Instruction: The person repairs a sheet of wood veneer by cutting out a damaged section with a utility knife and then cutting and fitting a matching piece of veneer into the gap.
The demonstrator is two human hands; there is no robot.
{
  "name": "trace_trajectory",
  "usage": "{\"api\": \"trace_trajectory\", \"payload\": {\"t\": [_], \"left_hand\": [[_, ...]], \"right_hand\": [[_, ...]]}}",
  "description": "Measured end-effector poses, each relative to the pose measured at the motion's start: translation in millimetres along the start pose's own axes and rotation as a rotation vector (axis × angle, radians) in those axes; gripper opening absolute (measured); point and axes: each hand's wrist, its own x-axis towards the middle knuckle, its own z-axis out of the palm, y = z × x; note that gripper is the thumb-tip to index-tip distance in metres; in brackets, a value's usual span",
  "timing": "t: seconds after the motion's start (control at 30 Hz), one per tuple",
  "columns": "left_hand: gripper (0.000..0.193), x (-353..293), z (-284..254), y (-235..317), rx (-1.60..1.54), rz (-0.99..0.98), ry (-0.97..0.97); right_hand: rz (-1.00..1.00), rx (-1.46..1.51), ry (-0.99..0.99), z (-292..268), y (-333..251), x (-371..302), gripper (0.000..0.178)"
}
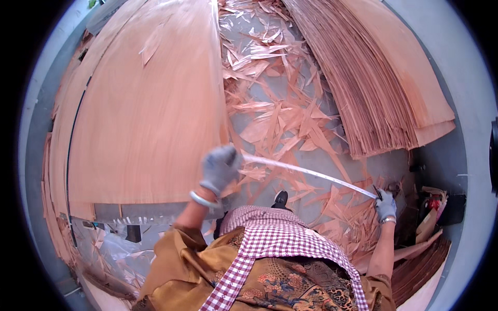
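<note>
A narrow white tape [316,173] with small marks along it stretches between my hands, above the scrap-strewn floor. My left hand [221,167], in a grey glove and blurred by motion, is closed on its left end beside the front right edge of a large wood veneer sheet [150,114]. My right hand [385,205], also gloved, is lower and farther right, closed around the tape's other end. A small dark object [377,191], whose kind I cannot make out, sticks up by its fingers.
A thick stack of veneer sheets [368,83] stands at the upper right. Torn veneer scraps [280,122] cover the floor between the stacks. A dark cord or rod [72,140] lies along the left side of the sheet. More veneer [423,269] leans at the lower right.
</note>
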Motion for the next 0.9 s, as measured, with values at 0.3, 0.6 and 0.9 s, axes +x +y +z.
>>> {"api": "trace_trajectory", "payload": {"t": [0.3, 0.6, 0.9], "left_hand": [[0.015, 49, 24, 86, -0.442, 0.004, -0.364], [0.014, 121, 13, 10, -0.674, -0.344, 0.037], [0.016, 215, -26, -71, -0.549, -0.491, 0.254]], "right_hand": [[-0.718, 1.261, -1.104, -31, -258, 98, 0.027], [-1.112, 0.795, -1.206, -63, -385, 218, 0.017], [-1.52, 0.258, -0.515, -145, -551, 333, 0.014]]}}
